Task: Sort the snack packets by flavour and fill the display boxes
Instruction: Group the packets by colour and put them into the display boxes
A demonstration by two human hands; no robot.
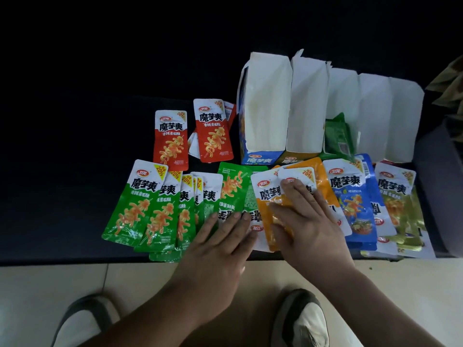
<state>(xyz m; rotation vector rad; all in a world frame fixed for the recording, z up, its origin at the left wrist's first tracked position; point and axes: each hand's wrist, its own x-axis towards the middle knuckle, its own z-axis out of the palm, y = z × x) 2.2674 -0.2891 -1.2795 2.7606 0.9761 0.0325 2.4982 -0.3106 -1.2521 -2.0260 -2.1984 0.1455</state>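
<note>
1. Both hands lie flat with straight fingers and grip nothing. The left hand [220, 236] presses on the green packets [140, 206] at lower centre. The right hand [305, 216] presses on the orange packets [265, 196] just to its right. The two hands are close together but not joined.
2. The step looks like raking each flavour into its own pile. To do it well, keep the palms flat and slide – the glossy packets overlap and would skid apart if pinched one at a time. Square the orange pile before lifting it.
3. The display boxes [265, 101] stand in a row at upper right, open side facing the camera. The orange-fronted box [308, 103] sits directly above the right hand and looks like the destination. A box further right already holds some boxed green packets [338, 139].
4. Every loose packet lies flat, with its long axis running roughly bottom-to-top of the frame.
5. The orange ones point logo-end up, leaning slightly right. The green fan at lower left leans the same way.
6. Two green packets under the left fingertips [235, 216] lie reversed – logo toward the bottom edge – so they need turning.
7. Red packets [170, 144] lie above the green fan. Blue packets [350, 196] and olive packets [398, 204] lie at right.
</note>
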